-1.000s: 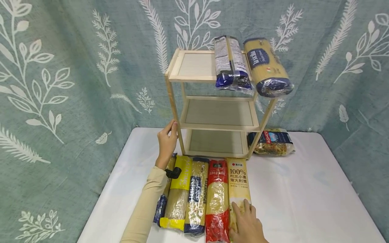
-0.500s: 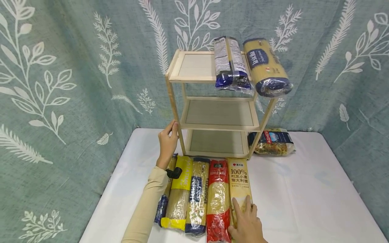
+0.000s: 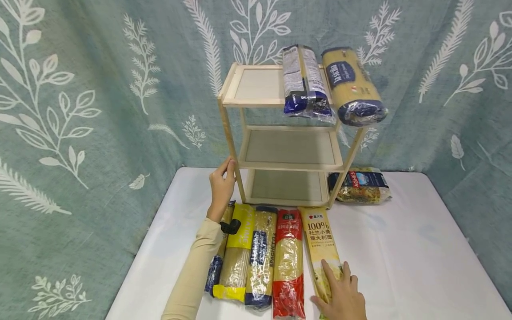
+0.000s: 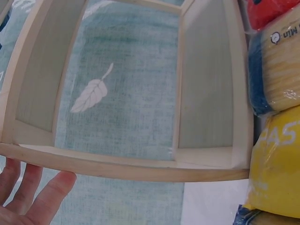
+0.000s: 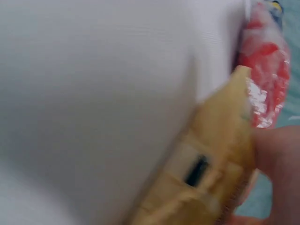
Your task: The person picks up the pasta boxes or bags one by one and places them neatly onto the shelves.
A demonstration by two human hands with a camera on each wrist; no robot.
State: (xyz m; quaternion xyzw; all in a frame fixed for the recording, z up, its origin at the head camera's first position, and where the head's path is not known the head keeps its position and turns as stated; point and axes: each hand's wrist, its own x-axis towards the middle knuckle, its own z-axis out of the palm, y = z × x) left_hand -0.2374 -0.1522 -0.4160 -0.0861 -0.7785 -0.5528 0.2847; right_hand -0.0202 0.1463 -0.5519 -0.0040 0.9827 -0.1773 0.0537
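Observation:
My left hand (image 3: 222, 183) holds the front left post of a wooden three-tier shelf (image 3: 290, 168); in the left wrist view its fingers (image 4: 49, 199) lie against the post. Lower right, my right hand (image 3: 342, 293) grips the lower part of a yellow pasta pack (image 3: 320, 240) lettered "100%". In the right wrist view the thumb (image 5: 276, 154) lies along the side of this pack (image 5: 206, 159), and the picture is blurred. A red pasta pack (image 3: 289, 262) lies left of it, a gap now between them.
A blue-banded spaghetti pack (image 3: 261, 258), a yellow-banded pack (image 3: 237, 253) and a partly hidden pack (image 3: 216, 266) lie further left. Two pasta packs (image 3: 306, 84) (image 3: 352, 86) rest on the top tier. An Agnesi bag (image 3: 362, 186) lies behind the shelf's right post on the white table (image 3: 416, 249).
My right hand has moved right, swinging the yellow pack's lower end away from the red pack, so it now lies slanted. The left hand stays at the shelf post.

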